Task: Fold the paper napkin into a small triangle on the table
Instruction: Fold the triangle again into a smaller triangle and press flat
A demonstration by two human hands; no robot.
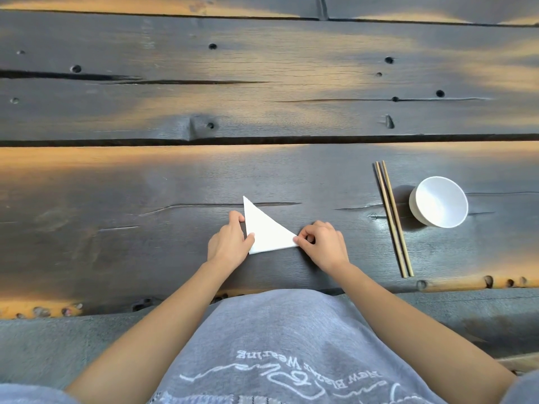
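Note:
A white paper napkin (267, 231) lies flat on the dark wooden table (145, 199), folded into a triangle with one tip pointing away from me. My left hand (229, 243) rests against its left edge, thumb pressing on the near left corner. My right hand (323, 243) pinches the triangle's right tip between thumb and forefinger.
A pair of wooden chopsticks (393, 218) lies to the right of the napkin, running front to back. A white bowl (439, 202) stands just right of them. The table's near edge (452, 285) runs in front of my grey shirt.

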